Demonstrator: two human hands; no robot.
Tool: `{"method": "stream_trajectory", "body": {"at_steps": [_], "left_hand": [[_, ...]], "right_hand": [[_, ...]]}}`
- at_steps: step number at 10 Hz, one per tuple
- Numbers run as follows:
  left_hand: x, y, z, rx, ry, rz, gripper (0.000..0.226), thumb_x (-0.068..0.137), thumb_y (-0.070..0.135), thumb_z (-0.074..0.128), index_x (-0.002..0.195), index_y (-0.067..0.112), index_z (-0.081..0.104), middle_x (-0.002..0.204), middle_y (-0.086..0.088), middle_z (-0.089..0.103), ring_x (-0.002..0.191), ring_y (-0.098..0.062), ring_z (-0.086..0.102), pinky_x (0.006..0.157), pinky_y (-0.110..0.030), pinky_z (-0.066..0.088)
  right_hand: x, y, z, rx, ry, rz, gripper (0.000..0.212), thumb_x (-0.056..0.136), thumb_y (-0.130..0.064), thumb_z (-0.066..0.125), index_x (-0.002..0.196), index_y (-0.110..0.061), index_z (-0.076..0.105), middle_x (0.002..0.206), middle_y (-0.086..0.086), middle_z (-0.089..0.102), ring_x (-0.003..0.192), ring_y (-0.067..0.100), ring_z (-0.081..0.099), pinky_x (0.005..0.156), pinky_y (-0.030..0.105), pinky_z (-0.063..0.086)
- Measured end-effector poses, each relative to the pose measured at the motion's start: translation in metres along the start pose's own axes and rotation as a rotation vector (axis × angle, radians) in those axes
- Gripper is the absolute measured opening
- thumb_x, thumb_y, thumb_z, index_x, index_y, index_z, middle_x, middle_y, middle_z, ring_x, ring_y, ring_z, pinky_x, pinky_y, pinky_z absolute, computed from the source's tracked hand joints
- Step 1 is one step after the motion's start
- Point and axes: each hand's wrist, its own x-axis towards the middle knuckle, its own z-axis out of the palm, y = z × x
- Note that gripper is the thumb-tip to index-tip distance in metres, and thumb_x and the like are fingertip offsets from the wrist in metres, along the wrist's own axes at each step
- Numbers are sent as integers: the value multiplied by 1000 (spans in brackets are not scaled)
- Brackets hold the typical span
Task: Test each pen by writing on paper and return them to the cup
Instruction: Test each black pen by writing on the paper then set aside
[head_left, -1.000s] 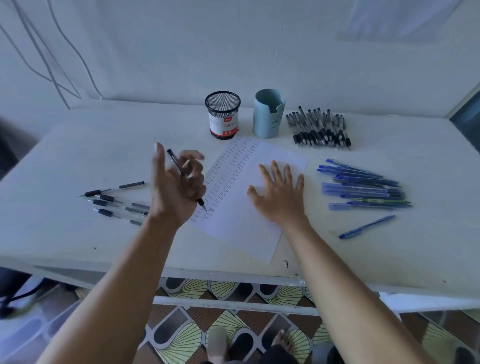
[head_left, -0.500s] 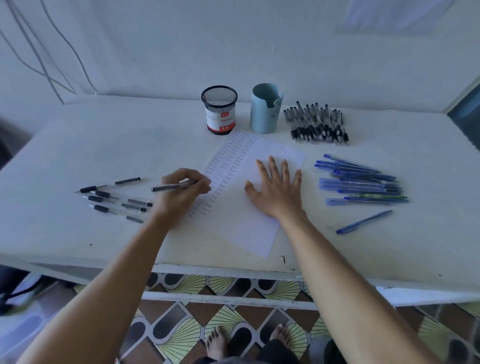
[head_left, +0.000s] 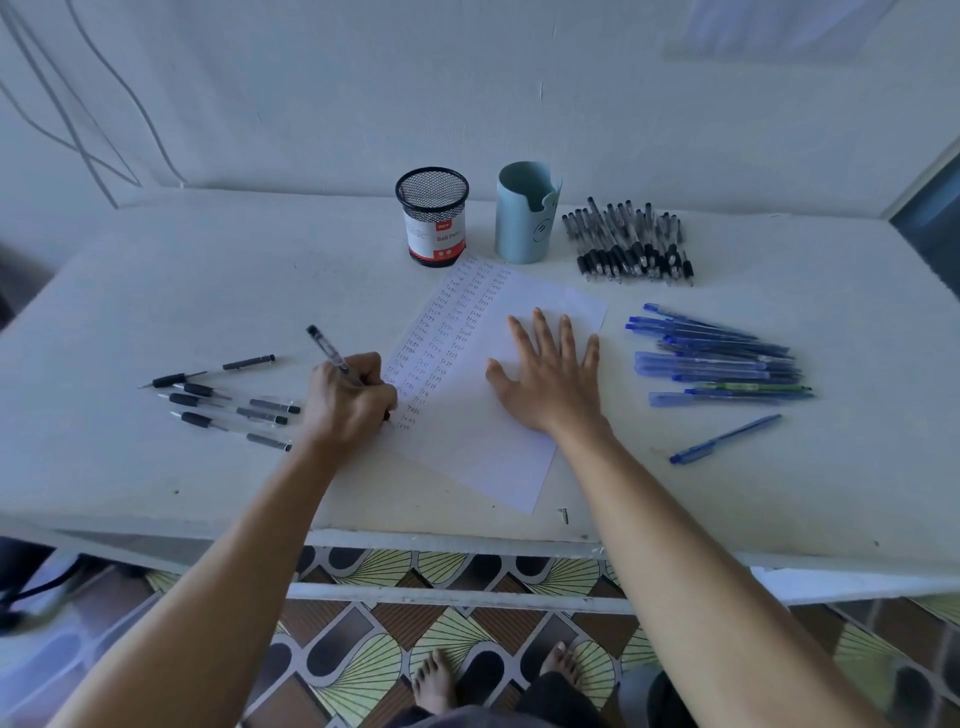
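My left hand (head_left: 349, 402) grips a black pen (head_left: 328, 349) in a writing hold, its tip down at the left edge of the white paper (head_left: 483, 447), which carries columns of handwritten words. My right hand (head_left: 551, 379) lies flat with spread fingers on the paper's middle. A black mesh cup (head_left: 432, 214) and a light blue cup (head_left: 525, 212) stand behind the paper. Several black pens (head_left: 223, 402) lie left of my left hand.
A pile of black pens (head_left: 631, 244) lies right of the blue cup. Several blue pens (head_left: 719, 358) lie right of the paper, with one blue pen (head_left: 724, 439) apart nearer the table's front edge (head_left: 467, 538). A wall rises behind the table.
My left hand lowered from raised in the air, turned the black pen into a writing hold and brought its tip onto the paper. My right hand stayed flat on the paper.
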Motion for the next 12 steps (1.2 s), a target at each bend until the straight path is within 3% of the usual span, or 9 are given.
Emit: {"method": "stream_trajectory", "body": {"at_steps": [4, 9, 12], "left_hand": [[-2, 3, 2, 163, 4, 114, 20, 51, 14, 49, 53, 12, 29, 52, -5, 31, 53, -19, 29, 46, -28, 18], [-3, 4, 4, 143, -25, 126, 18, 52, 13, 48, 58, 9, 31, 54, -7, 32, 56, -19, 30, 50, -29, 20], [-6, 5, 6, 149, -26, 156, 23, 52, 13, 47, 53, 17, 24, 55, -5, 30, 57, -18, 26, 45, -27, 16]], "right_hand": [[0, 0, 0, 9, -1, 3, 71, 97, -65, 19, 159, -36, -3, 167, -3, -13, 152, 26, -17, 119, 58, -12], [0, 0, 1, 14, 9, 0, 71, 97, -65, 19, 159, -36, -3, 167, -3, -12, 152, 27, -17, 119, 58, -12], [0, 0, 1, 20, 9, 1, 71, 97, -65, 20, 159, -36, -1, 167, -3, -11, 152, 27, -16, 119, 58, -12]]}}
